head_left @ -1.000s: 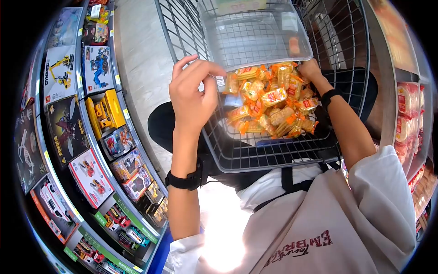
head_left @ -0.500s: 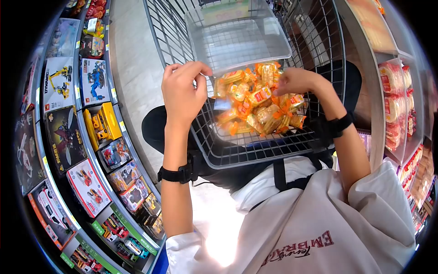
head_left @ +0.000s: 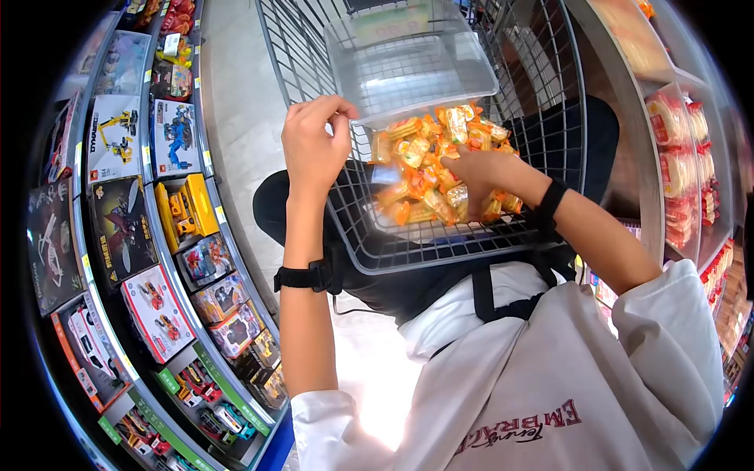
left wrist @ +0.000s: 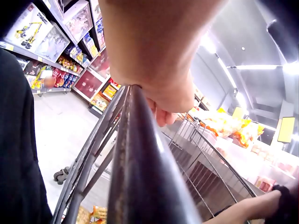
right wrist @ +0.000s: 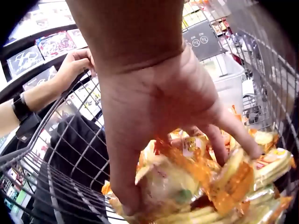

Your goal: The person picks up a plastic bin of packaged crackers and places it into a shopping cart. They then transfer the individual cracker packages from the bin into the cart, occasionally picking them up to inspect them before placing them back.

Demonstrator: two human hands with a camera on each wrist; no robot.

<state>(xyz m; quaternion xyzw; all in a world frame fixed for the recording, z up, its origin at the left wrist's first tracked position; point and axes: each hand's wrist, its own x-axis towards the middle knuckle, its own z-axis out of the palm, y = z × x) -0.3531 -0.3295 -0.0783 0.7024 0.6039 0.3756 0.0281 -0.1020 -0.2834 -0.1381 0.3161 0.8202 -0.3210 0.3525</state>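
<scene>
Wrapped snack packets (head_left: 408, 153) in clear and orange film lie heaped in the near end of a wire shopping cart (head_left: 463, 263). Down on the heap is my right hand (head_left: 487, 179), its thumb and fingers spread over the packets. In the right wrist view the hand (right wrist: 159, 102) has its thumb at the left and fingertips touching packets (right wrist: 224, 182) at the right. My left hand (head_left: 318, 145) grips the cart's side rim, fingers bent over it; the left wrist view shows the dark rail (left wrist: 145, 154) under the palm.
A clear plastic bin (head_left: 416, 67) stands just beyond the packets inside the cart. Shelves of boxed toys (head_left: 157, 314) run along the left. Clear bins of packaged food (head_left: 674, 173) line the right. The person's legs (head_left: 597, 141) flank the cart.
My right hand has moved from the right side of the heap, near the clear bin's corner, leftward and nearer onto the packets. The left hand keeps its place at the cart's rim.
</scene>
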